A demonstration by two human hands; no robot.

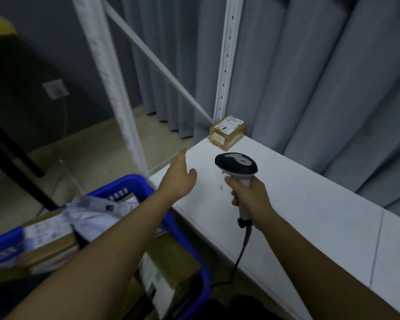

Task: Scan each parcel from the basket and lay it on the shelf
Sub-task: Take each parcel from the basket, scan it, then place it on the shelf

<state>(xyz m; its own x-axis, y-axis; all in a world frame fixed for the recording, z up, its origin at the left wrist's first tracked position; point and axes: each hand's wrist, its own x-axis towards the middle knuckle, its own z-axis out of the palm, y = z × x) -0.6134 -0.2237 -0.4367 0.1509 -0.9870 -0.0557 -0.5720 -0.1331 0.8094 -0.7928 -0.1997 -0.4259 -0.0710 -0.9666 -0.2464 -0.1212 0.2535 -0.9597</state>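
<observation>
A small brown parcel (pixel 227 132) with white labels lies at the far left corner of the white shelf (pixel 310 204), beside the rear post. My left hand (pixel 179 175) hovers open over the shelf's left end, fingers straight, holding nothing. My right hand (pixel 248 194) grips the handle of a black-and-white barcode scanner (pixel 237 168), whose head points toward the parcel. The blue basket (pixel 194 245) sits at lower left under my left forearm, holding several cardboard boxes (pixel 171 262) and a grey plastic mailer (pixel 95 211).
White shelf posts (pixel 116 88) and a diagonal brace (pixel 157 63) rise at the shelf's left end. Grey curtains (pixel 310 77) hang behind. The scanner's black cable (pixel 240 257) drops over the shelf's front edge. A wall socket (pixel 55 89) and dark furniture stand at left.
</observation>
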